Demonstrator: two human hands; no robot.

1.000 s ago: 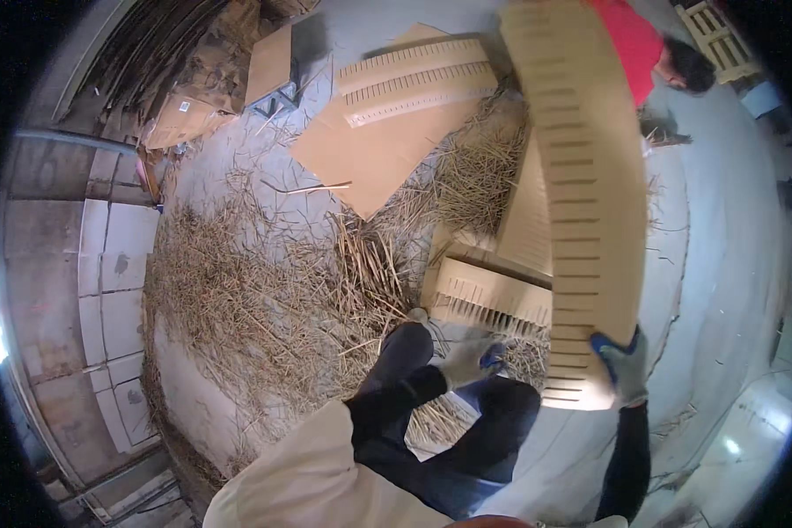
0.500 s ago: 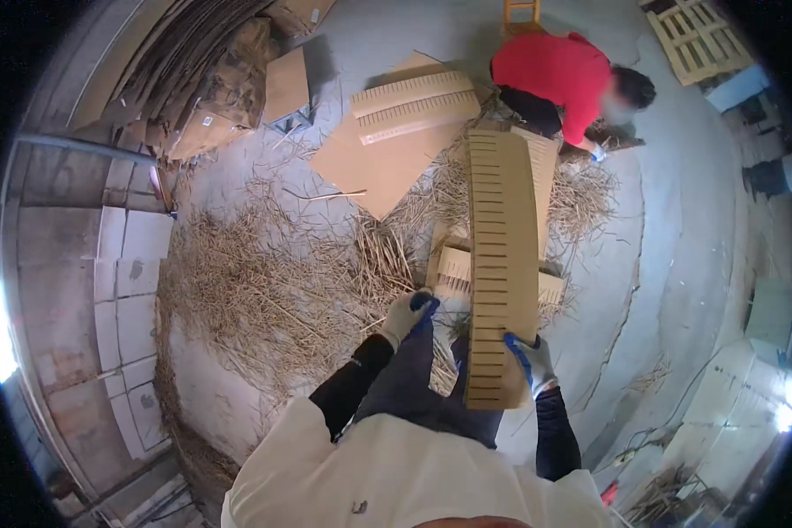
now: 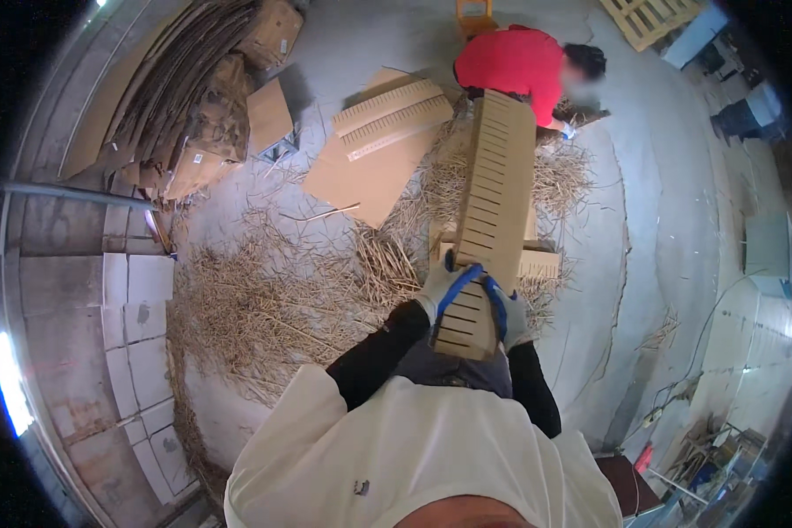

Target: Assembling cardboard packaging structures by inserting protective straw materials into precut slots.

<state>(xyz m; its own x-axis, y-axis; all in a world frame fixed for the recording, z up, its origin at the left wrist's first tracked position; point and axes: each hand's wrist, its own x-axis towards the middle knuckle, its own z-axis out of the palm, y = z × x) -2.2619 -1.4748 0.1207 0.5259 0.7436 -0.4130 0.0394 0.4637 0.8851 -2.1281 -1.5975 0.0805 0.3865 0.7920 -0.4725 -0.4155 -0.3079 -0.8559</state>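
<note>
A long slotted cardboard strip (image 3: 496, 194) stretches away from my lap, with a row of dark cuts running along its length. My gloved left hand (image 3: 447, 287) grips its left edge near the close end. On the opposite edge, my gloved right hand (image 3: 507, 311) is closed around the cardboard. The blue-coated fingers of both hands meet over its upper face. More cardboard with slots (image 3: 539, 264) lies low beneath the strip, partly hidden by it. Just left of my hands is a heap of thin dry sticks (image 3: 385, 264).
Slotted pieces (image 3: 394, 114) rest on a flat cardboard sheet (image 3: 370, 180) ahead. Loose sticks (image 3: 255, 308) cover the floor at left. A co-worker in red (image 3: 512, 66) crouches at the far right, handling sticks. Stacked cardboard (image 3: 141, 88) fills the far left; a wooden pallet (image 3: 649, 18) lies far right.
My left hand has come over from beside the strip and taken hold of its left edge. My right hand has moved up along the strip, whose near end now tilts leftward.
</note>
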